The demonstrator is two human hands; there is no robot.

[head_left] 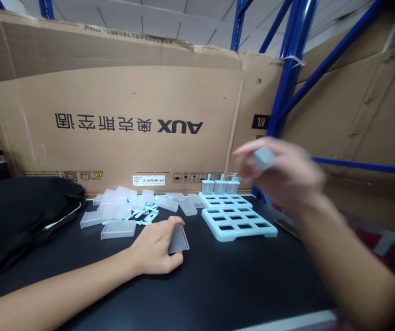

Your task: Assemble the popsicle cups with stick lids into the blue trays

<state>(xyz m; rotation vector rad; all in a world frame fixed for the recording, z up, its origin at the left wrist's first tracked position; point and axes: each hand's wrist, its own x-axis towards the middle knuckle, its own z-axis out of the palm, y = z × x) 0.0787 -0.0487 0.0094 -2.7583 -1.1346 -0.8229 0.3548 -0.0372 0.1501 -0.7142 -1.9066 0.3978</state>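
My left hand (pixel 158 246) is closed round a translucent popsicle mould cup (pixel 178 240) near the middle of the black table. Smeared by motion, my right hand (pixel 280 172) is raised at the right, with a small pale-blue piece (pixel 264 158) in its fingers; its exact kind is too blurred to tell. Between and beyond the hands lies a light-blue mould tray (pixel 218 233) with rectangular openings. A second such tray (pixel 202 201) sits behind it, and popsicle moulds with stick handles (pixel 220 186) stand upright at its back.
At the left-centre lies a pile of translucent mould cups (pixel 118 228) mixed with light-blue sticks (pixel 152 216). A black cloth bag (pixel 21 220) covers the table's left side. Behind stands a large cardboard sheet (pixel 132 101); a blue metal rack post (pixel 287 78) rises at the right.
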